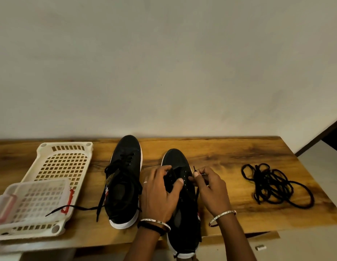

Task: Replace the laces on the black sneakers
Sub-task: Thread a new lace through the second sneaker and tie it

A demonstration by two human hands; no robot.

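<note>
Lacing stage: left hand (160, 193) grips the sneaker (176, 157); right fingers (197, 174) pinch the lace (197, 194), which next needs aiming into an eyelet (183, 179).

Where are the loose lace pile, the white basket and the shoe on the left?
Lace pile (265, 180): head view, middle of the tangle.
Basket (73, 144): head view, far rim.
Left shoe (129, 146): head view, toe cap.

white slotted tray (64, 162) left on wooden table (220, 147) | clear box (32, 198) on tray's near end
</note>
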